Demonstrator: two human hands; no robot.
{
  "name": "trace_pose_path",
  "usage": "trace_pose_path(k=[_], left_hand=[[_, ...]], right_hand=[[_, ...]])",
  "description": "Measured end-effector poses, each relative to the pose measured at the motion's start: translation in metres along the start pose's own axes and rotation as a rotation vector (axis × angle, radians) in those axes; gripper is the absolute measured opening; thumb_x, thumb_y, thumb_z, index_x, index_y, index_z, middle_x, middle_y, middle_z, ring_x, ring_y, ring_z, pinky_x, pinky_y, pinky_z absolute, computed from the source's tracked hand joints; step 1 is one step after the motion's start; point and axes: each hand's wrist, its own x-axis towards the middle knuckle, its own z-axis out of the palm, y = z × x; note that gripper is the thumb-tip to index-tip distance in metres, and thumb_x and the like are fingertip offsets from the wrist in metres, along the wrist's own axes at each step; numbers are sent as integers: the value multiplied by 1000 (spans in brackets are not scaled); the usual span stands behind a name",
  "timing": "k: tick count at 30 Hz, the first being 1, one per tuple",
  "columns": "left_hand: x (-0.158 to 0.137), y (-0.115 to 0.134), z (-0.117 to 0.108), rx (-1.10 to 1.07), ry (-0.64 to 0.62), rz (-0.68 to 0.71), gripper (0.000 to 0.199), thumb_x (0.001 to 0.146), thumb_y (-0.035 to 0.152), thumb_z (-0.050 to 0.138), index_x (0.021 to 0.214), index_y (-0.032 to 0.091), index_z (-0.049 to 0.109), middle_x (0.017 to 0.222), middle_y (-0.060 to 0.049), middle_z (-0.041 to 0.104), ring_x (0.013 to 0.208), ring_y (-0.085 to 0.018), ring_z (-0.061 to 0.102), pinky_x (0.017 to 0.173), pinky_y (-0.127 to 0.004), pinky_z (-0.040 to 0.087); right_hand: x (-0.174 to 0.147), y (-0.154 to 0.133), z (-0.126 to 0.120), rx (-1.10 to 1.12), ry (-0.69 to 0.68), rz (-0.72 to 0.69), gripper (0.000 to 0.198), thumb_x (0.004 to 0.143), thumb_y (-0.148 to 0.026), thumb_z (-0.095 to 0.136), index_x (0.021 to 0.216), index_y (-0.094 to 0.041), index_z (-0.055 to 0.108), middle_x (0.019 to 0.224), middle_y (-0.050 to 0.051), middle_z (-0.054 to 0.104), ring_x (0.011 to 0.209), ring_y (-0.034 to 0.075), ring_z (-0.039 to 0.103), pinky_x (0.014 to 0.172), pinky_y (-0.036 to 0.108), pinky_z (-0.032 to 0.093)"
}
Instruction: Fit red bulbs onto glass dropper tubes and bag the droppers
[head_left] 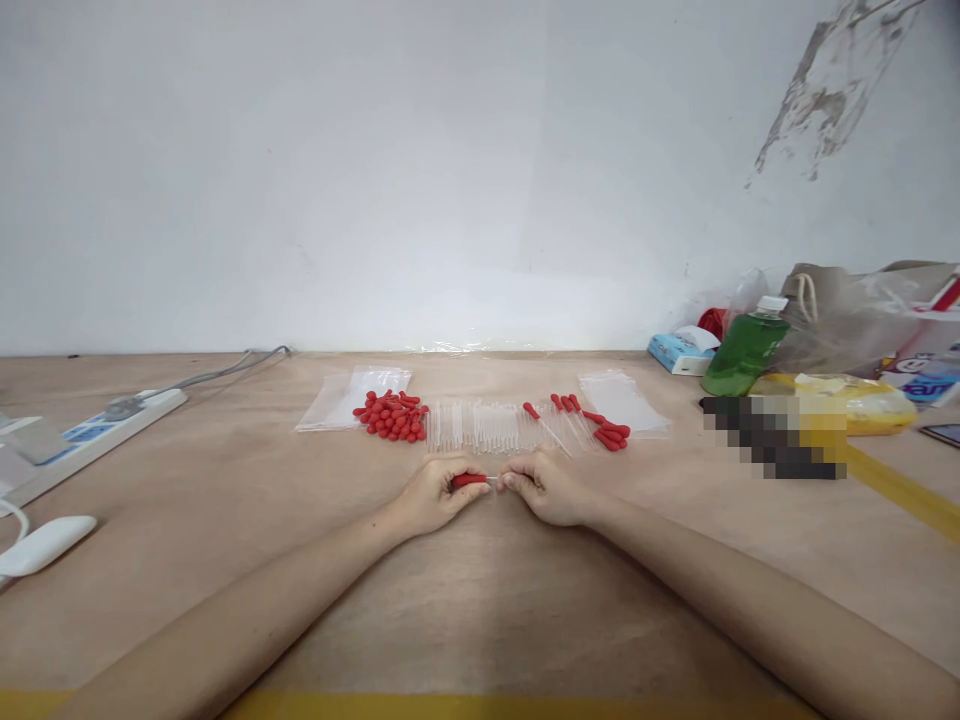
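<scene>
Red rubber bulb (468, 481) lies sideways in the grasp of the left hand (439, 490), near the middle of the table (375, 620) and just on the near side of a row of clear tubes (480, 427). Thumb and fingers of that hand close around it, with its narrower end turned toward the right hand (551, 487). A short stretch of clear tube (491, 480) shows between the 2 hands, in line with the bulb; the right fingertips pinch it, and the remainder is hidden behind them.

Judging by this pose, the step in hand is working the bulb's mouth and the tube's end together. How far the tube sits inside, I cannot tell, since fingers cover much of the joint. The next move seems to call for a steady left grip and a straight, gentle push from the right, as thin tubing could snap if bent sideways.

Beyond the left hand sits a pile of loose red bulbs (394, 417), beside some clear bags (326, 407). Past the right hand, several tubes with red bulbs (611, 433) lie near another stack of bags (624, 402). Between these 2 groups, 1 bulb-tipped tube (531, 411) slants at the right end of the row.
</scene>
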Motion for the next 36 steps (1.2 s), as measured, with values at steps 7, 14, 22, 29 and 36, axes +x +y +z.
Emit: trace_pose_path(k=[7, 14, 22, 29, 36], left_hand=[[-1, -7, -4, 63, 75, -9, 39, 75, 36, 60, 110, 21, 53, 97, -5, 59, 85, -17, 55, 74, -30, 45], [-3, -17, -2, 136, 131, -160, 53, 74, 32, 60, 122, 23, 38, 106, -6, 50, 89, -17, 51, 73, -30, 45], [-2, -6, -4, 186, 49, -68, 35, 78, 25, 53, 113, 22, 48, 106, -6, 50, 91, -18, 50, 78, -32, 43], [-1, -4, -5, 178, 18, -62, 30, 79, 23, 52, 109, 22, 50, 104, -5, 51, 85, -16, 51, 75, -31, 43], [-1, -2, -5, 184, -5, -86, 24, 79, 24, 51, 103, 22, 54, 103, -5, 51, 82, -16, 51, 70, -29, 44]], right_hand=[[-2, -11, -24, 145, -238, 28, 20, 80, -30, 47, 75, -16, 61, 62, 0, 61, 54, 10, 51, 52, 20, 35], [9, 40, -73, -137, 275, 607, 33, 73, -47, 48, 60, -18, 57, 61, 3, 61, 61, 16, 55, 53, 24, 34], [14, 75, -67, -414, 232, 834, 35, 72, -49, 45, 58, -19, 57, 67, 7, 62, 72, 23, 57, 69, 35, 32], [16, 63, -59, -623, 185, 727, 38, 78, -47, 37, 69, -18, 61, 71, 8, 64, 72, 23, 57, 76, 40, 26], [18, 62, -53, -611, 175, 757, 33, 79, -33, 38, 68, -15, 63, 72, 12, 63, 73, 24, 58, 75, 39, 26]])
